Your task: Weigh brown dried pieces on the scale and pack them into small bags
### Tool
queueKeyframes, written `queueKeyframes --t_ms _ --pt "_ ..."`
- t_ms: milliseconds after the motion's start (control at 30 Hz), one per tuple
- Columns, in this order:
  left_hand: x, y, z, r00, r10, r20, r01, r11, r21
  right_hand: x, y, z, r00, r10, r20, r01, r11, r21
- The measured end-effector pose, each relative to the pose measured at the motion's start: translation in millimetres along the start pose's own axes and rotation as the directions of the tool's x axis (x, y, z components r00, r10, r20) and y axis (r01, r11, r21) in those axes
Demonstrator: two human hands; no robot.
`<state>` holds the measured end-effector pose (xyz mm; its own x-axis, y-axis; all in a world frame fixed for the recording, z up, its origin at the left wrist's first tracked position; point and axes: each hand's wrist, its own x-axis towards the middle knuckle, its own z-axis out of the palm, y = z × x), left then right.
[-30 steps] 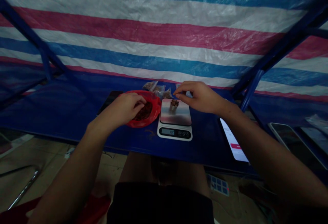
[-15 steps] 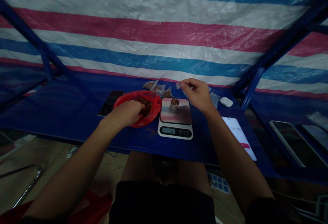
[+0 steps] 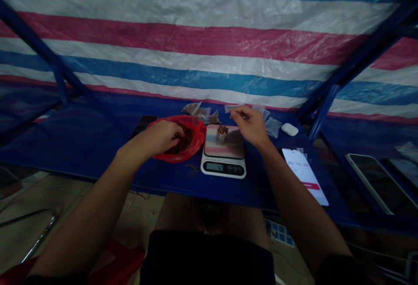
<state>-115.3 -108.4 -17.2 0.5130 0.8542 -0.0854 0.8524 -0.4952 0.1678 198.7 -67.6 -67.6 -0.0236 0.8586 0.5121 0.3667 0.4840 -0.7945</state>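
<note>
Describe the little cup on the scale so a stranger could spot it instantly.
On the blue table, find the white digital scale beside the red plastic bag. On its shiny platform stands a small pale cup topped with brown pieces, the only thing resting on the scale.

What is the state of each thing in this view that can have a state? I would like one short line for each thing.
Red plastic bag, open, holding brown pieces
Left hand, inside the bag
Right hand, fingers pinched together
Kitchen scale, on, display lit
Small cup, on the scale, filled with brown pieces
Right phone, screen lit
Left phone, screen dark
</note>
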Motion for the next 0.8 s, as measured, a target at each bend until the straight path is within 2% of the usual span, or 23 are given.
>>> queueKeyframes --t_ms 167,333,467,600,700,800 --pt "0.6 -6.5 1.7 1.000 -0.004 0.006 0.005 0.999 -0.054 -1.9 -0.6 2.3 1.000 0.008 0.013 -0.008 1.000 -0.004" --pt "-4.1 -1.2 -18.4 0.996 -0.018 -0.087 0.006 0.991 -0.136 -2.7 -3.7 3.8 1.000 0.024 0.006 -0.024 1.000 0.011" --pt "5.4 19.2 -33.7 0.976 0.039 -0.214 -0.090 0.968 -0.233 -3.0 -6.7 5.1 1.000 0.022 -0.001 -0.022 0.999 0.043" --pt "31.0 51.4 -36.0 0.943 0.156 -0.295 -0.253 0.911 -0.326 -3.0 -8.0 4.4 1.000 0.015 0.013 -0.016 0.999 0.047" --pt "53.0 69.4 -29.0 0.937 0.218 -0.272 -0.309 0.880 -0.360 -2.9 -7.8 2.4 1.000 0.014 0.015 -0.015 0.999 0.052" --pt "68.2 76.4 -19.9 0.938 0.257 -0.231 -0.330 0.865 -0.379 -2.7 -7.2 0.3 0.999 0.028 0.019 -0.029 0.998 0.052"
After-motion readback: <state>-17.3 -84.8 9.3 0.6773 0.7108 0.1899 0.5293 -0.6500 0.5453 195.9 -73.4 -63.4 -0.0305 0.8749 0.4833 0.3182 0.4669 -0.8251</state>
